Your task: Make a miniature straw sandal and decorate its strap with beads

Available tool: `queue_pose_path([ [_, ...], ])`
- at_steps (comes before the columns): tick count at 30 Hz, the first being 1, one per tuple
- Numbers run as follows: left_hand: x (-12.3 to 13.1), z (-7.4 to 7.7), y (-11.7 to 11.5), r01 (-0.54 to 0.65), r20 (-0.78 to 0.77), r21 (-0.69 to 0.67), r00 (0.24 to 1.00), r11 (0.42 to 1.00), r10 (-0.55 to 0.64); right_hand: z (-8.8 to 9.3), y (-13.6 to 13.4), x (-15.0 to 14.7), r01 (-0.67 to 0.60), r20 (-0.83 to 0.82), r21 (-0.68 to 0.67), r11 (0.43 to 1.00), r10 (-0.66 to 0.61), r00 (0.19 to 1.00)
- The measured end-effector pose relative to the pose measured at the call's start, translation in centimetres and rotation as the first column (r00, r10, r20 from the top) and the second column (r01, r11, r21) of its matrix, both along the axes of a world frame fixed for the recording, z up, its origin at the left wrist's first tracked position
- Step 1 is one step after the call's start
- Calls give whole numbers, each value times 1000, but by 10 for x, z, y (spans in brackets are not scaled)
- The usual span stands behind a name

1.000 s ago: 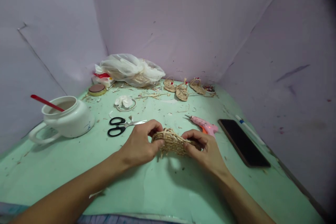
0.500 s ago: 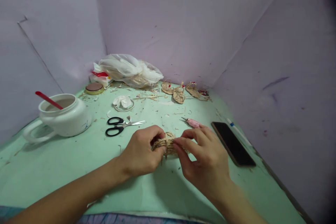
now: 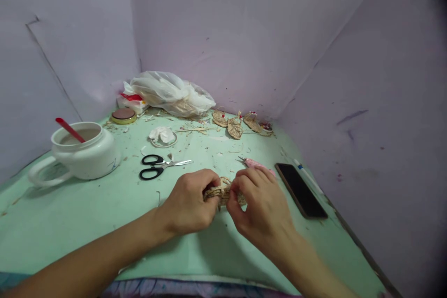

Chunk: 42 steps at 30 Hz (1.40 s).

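My left hand [image 3: 193,202] grips a small braided straw piece [image 3: 223,193], thumb in front and fingers curled behind its left part. Pale strands loop over the top edge of the piece. At its right end, my right hand [image 3: 260,202] is closed in a pinch, thumb and fingertips together against the straw. Its fingers cover much of that end, so the exact strand between them is hidden. Just beyond the right hand lies a pink-handled tool [image 3: 256,164] with a pointed metal tip. Black-handled scissors [image 3: 159,166] rest left of the piece, blades pointing right.
A white mug [image 3: 84,158] holding a red stick [image 3: 70,129] stands at left. A phone [image 3: 302,191] and a pen [image 3: 307,174] lie right. Behind are a plastic bag [image 3: 171,93], a round tin [image 3: 123,116], crumpled tissue [image 3: 162,135] and small straw slippers [image 3: 234,128]. Straw scraps litter the green surface.
My right hand has shifted slightly left and its fingers have curled more tightly at the straw piece. The left hand keeps its grip. The view has turned a little.
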<state>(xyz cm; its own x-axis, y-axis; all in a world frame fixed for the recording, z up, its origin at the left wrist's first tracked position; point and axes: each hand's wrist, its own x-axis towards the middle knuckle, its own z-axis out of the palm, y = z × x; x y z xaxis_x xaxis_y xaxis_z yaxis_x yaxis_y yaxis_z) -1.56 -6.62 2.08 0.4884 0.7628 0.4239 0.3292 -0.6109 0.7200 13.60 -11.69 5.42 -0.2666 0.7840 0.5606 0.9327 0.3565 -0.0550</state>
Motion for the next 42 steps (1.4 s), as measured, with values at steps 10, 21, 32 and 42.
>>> queue_pose_path([
  [10,0,5,2,10,6,-88,1000,996,-10,-24,2,11,-219,-345,78,973,232,909],
  [21,0,2,3,52,38,-34,998,998,-50,-32,6,24,-311,-383,111,944,329,863],
  [32,0,3,2,88,43,8,995,996,-88,-8,-3,19,-153,-111,43,987,157,981],
  [42,1,4,1,46,35,-33,998,998,-45,-3,-12,-5,-7,73,96,995,0,997],
])
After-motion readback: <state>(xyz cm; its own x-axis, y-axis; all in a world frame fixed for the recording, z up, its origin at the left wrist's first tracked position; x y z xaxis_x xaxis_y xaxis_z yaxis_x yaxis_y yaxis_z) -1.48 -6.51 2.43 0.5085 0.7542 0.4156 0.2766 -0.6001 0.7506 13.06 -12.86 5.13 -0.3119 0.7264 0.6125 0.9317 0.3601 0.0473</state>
